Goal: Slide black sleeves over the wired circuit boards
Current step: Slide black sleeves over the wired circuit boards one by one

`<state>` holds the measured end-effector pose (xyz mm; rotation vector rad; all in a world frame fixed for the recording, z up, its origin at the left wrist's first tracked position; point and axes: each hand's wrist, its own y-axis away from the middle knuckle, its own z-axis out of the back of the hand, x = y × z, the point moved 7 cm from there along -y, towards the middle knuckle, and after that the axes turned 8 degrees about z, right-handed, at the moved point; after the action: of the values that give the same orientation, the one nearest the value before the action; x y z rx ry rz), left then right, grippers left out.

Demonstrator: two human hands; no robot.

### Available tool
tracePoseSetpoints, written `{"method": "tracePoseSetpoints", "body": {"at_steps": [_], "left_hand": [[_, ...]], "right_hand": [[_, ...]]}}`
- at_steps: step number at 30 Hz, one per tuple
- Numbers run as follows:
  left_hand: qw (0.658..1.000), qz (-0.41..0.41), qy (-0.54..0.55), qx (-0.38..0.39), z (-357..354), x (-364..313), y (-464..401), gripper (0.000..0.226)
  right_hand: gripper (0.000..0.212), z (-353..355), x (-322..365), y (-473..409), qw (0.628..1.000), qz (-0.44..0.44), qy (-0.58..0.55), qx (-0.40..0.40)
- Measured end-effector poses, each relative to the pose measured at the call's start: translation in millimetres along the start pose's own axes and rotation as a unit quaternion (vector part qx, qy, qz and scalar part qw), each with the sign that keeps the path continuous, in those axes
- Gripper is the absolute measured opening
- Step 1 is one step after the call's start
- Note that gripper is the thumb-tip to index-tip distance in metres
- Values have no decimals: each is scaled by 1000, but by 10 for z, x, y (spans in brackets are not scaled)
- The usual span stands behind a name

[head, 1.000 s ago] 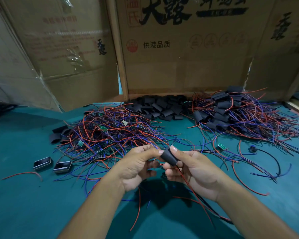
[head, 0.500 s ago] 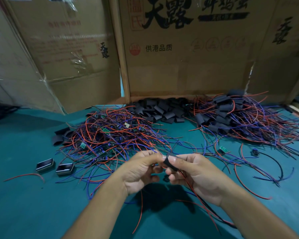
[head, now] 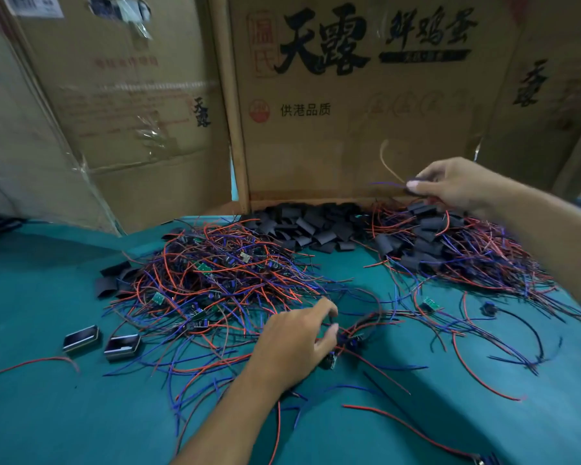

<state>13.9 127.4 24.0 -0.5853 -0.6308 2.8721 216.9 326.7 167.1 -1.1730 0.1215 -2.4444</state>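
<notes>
Over sleeved pile (head: pixel 450 243), right hand (head: pixel 457 186), pinching sleeve (head: pixel 415 180)

We find bare teal table (head: pixel 64 414) at the near left, while ahead the tangle of wired circuit boards (head: pixel 215 283), the loose black sleeves (head: pixel 309 226), the sleeved pile (head: pixel 450 250) and the cardboard wall (head: pixel 349 135) block passage.
</notes>
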Motion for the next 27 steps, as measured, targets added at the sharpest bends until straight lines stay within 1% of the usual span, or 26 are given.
{"method": "tracePoseSetpoints", "body": {"at_steps": [2, 3, 4, 5, 6, 7, 8, 9, 11, 12, 14, 16, 17, 19, 21, 22, 23, 25, 26, 27], "left_hand": [[1000, 10, -14, -15, 33, 63, -27, 15], [999, 16, -24, -20, 48, 89, -30, 14], [999, 19, -33, -30, 57, 108, -34, 12], [998, 24, -36, -41, 74, 128, -43, 10], [998, 32, -40, -48, 82, 149, -58, 9], [997, 39, -47, -52, 81, 178, -75, 8], [996, 47, -55, -54, 71, 203, -89, 8], [995, 53, -61, -54, 62, 218, -97, 8], [994, 65, -65, -54, 59, 235, -93, 9], [994, 66, -67, -62, 70, 245, -85, 9], [993, 69, -64, -71, 96, 275, -75, 10], [993, 67, -68, -74, 117, 300, -72, 12], [993, 66, -69, -74, 124, 310, -74, 13], [993, 68, -70, -68, 118, 324, -84, 16], [993, 74, -71, -57, 92, 332, -88, 19], [993, 76, -67, -57, 93, 323, -86, 20], [993, 78, -58, -63, 109, 310, -81, 20], [992, 85, -39, -83, 155, 294, -81, 18], [991, 89, -28, -100, 178, 280, -78, 19], [989, 91, -15, -118, 194, 254, -78, 25]], "right_hand": [[23, 157, -186, -332, 997, -25, 68, 1], [29, 213, -277, -474, 989, -35, 140, -2], [36, 265, -337, -574, 970, -45, 238, -22], [39, 272, -325, -642, 945, -31, 321, -55], [37, 186, -277, -669, 932, -2, 354, -80], [32, -6, -222, -687, 933, 35, 351, -77], [26, -290, -157, -685, 933, 75, 349, -42], [23, -634, -99, -671, 925, 116, 361, 15], [21, -1317, -72, -580, 880, 168, 425, 128], [22, -1586, -82, -521, 851, 182, 465, 159], [22, -1965, -168, -463, 797, 200, 538, 189], [26, -2137, -220, -429, 751, 210, 591, 206], [26, -2172, -226, -425, 734, 215, 608, 211], [23, -2164, -199, -417, 720, 218, 625, 209], [20, -2084, -185, -411, 722, 200, 630, 203], [19, -2014, -161, -378, 732, 186, 624, 200], [17, -1939, -106, -334, 753, 174, 606, 190], [14, -1816, 57, -203, 810, 159, 544, 147], [13, -1755, 167, -90, 841, 153, 504, 120], [13, -1693, 268, 56, 871, 147, 459, 93]]}}
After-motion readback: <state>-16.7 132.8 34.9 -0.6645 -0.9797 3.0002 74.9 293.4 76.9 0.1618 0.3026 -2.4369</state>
